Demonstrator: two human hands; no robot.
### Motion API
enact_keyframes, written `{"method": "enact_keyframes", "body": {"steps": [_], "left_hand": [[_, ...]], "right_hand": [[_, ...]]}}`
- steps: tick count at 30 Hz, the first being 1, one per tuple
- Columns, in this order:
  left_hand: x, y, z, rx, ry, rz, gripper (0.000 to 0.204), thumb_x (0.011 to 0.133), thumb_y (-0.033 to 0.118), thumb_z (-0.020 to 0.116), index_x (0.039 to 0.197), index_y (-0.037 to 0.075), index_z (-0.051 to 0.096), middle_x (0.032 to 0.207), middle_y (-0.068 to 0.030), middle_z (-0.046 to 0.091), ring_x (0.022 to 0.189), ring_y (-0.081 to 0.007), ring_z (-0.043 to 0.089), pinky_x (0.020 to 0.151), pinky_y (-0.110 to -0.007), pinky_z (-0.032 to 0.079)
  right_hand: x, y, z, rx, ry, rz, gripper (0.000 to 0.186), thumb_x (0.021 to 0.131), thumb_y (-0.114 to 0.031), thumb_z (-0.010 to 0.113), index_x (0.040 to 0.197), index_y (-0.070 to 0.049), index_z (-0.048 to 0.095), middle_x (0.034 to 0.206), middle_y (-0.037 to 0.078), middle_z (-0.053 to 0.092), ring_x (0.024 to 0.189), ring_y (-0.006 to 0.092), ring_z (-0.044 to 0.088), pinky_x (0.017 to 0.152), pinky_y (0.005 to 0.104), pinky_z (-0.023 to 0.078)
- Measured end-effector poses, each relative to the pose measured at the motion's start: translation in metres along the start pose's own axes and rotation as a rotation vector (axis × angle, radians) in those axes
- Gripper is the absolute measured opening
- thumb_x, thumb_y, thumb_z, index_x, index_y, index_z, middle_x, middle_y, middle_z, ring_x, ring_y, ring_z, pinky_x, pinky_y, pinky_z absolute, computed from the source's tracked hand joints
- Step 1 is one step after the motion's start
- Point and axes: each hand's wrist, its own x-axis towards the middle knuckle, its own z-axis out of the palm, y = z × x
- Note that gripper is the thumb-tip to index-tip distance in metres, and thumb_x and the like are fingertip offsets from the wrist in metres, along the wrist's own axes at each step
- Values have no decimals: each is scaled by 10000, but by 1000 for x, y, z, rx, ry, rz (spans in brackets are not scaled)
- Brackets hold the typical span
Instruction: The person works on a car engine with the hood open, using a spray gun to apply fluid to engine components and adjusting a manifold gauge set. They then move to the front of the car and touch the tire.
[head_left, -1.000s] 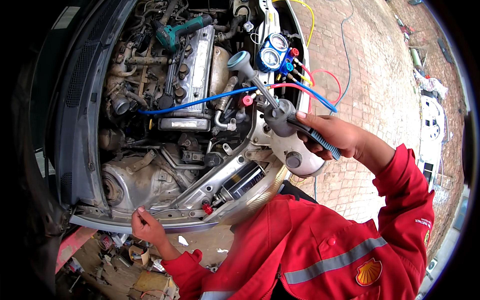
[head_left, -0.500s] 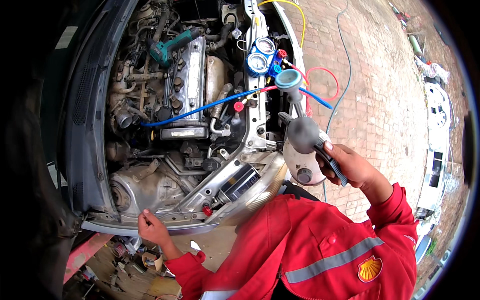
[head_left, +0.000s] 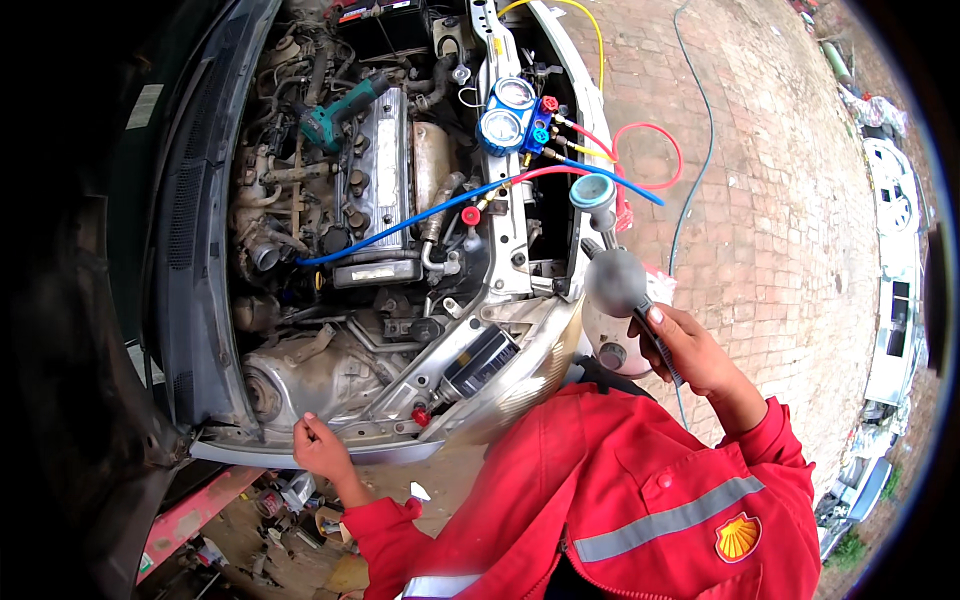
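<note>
My right hand (head_left: 690, 348) is closed around the dark ribbed handle of a grey tool. The tool has a round blurred ball-like part (head_left: 616, 282) and a flared cup with a teal rim (head_left: 592, 191); its exact kind I cannot tell. Just below it is a whitish rounded container (head_left: 592, 330) with a grey cap, partly hidden; whether the two are joined does not show. My left hand (head_left: 322, 447) is by the fender edge, fingers curled in; anything within them is hidden. Between my hands lies a dark can (head_left: 480, 362) with a red fitting (head_left: 420, 415).
A car's engine (head_left: 385, 170) is exposed, with a teal cordless drill (head_left: 342, 112) on it. A blue gauge manifold (head_left: 510, 118) with red, blue and yellow hoses sits on the front crossmember (head_left: 512, 215). Brick paving (head_left: 760, 230) lies to the right; loose parts (head_left: 295, 495) lie at lower left.
The grey tool and my right hand have moved a little toward me, and the teal-rimmed cup is farther from the gauges. My left hand stays by the fender. The whole view has shifted slightly.
</note>
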Motion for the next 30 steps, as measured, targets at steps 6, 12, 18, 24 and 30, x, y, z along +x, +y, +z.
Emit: {"method": "enact_keyframes", "body": {"steps": [6, 12, 18, 24, 30], "left_hand": [[1, 2, -2, 0, -16, -4, 333, 1025, 267, 661, 833, -3, 683, 650, -153, 585, 570, -319, 489, 568, -454, 403], [1, 0, -1, 19, 9, 28, 331, 1028, 262, 653, 830, -3, 683, 663, -167, 601, 576, -341, 514, 572, -465, 411], [0, 1, -3, 16, -5, 9, 325, 1028, 262, 656, 843, -2, 695, 666, -163, 616, 577, -346, 539, 569, -462, 419], [0, 4, -4, 9, 18, 25, 317, 1028, 267, 658, 845, 14, 709, 669, -153, 630, 573, -333, 548, 566, -460, 421], [0, 7, -5, 11, 14, 13, 323, 1029, 271, 660, 839, 13, 705, 668, -150, 631, 574, -329, 557, 566, -457, 423]], "right_hand": [[-3, 0, -2, -1, -43, -10, 549, 1138, -536, 411, 1062, -31, 613, 701, 6, 528, 520, 92, 465, 509, 254, 396], [-2, 0, 1, -30, -56, -22, 562, 1137, -538, 415, 1092, -16, 620, 717, 4, 524, 541, 86, 472, 520, 254, 402], [-5, 2, 2, -69, -77, -20, 587, 1133, -553, 418, 1128, -8, 637, 764, 1, 512, 600, 78, 472, 540, 254, 417], [-5, 3, 2, -66, -42, -22, 593, 1136, -556, 409, 1143, -12, 645, 785, 0, 511, 632, 81, 475, 548, 253, 425], [-4, 0, 4, -110, -13, -48, 606, 1135, -562, 403, 1140, -9, 651, 793, 1, 520, 634, 81, 481, 549, 254, 427]]}}
